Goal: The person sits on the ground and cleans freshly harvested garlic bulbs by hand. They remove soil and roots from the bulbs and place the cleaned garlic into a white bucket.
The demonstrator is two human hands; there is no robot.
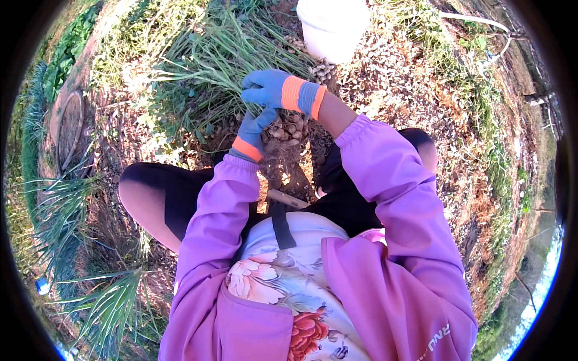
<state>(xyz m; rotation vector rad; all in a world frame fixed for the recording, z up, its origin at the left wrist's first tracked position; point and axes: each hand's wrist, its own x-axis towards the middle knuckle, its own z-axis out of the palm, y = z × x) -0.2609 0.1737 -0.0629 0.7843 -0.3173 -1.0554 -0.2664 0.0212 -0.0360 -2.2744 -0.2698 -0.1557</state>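
Both my hands wear blue-grey work gloves with orange cuffs. My right hand is closed around the green stems of pulled peanut plants, near the root end. Just below it and to the left, my left hand grips the same bunch of stems. Beside my hands hangs a cluster of peanut pods with thin roots, toward my lap. More pods lie past my right wrist, at the foot of a white bucket. The fingertips are partly hidden by stems.
Dry leaf litter covers the soil right of the bucket. Long-leaved green clumps grow at the lower left, near a hoop-like object. A white hose or pipe curves at the upper right. My bent legs are on both sides.
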